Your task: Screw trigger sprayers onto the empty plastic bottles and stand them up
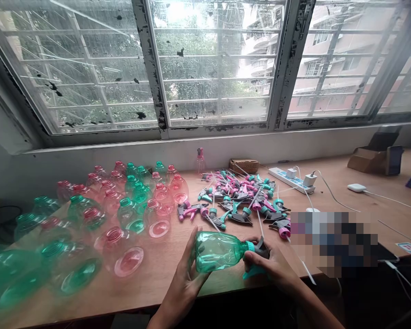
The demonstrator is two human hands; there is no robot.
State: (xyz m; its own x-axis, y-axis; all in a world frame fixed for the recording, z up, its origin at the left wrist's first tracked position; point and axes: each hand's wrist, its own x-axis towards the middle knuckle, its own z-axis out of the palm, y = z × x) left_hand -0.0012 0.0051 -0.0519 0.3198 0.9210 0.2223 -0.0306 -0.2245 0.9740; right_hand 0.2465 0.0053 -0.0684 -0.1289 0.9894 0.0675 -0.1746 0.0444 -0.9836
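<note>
A clear green spray bottle (219, 251) lies on its side in the air above the table's front edge, its neck pointing right. My left hand (188, 269) is wrapped round the bottle's base end. At the neck, my right hand (269, 262) grips a trigger sprayer head (260, 248) with a teal collar, dark body and teal trigger. The collar sits at the bottle's mouth; how tightly it is screwed on I cannot tell. Just beyond my hands lies a heap of pink, teal and dark sprayer heads (238, 192) with white dip tubes.
Several open green and pink bottles (130, 214) stand on the left of the wooden table (171, 278). One pink bottle with a sprayer (200, 161) stands by the wall near a brown box (244, 166). A power strip (291, 179), cables and a phone (394, 161) are on the right.
</note>
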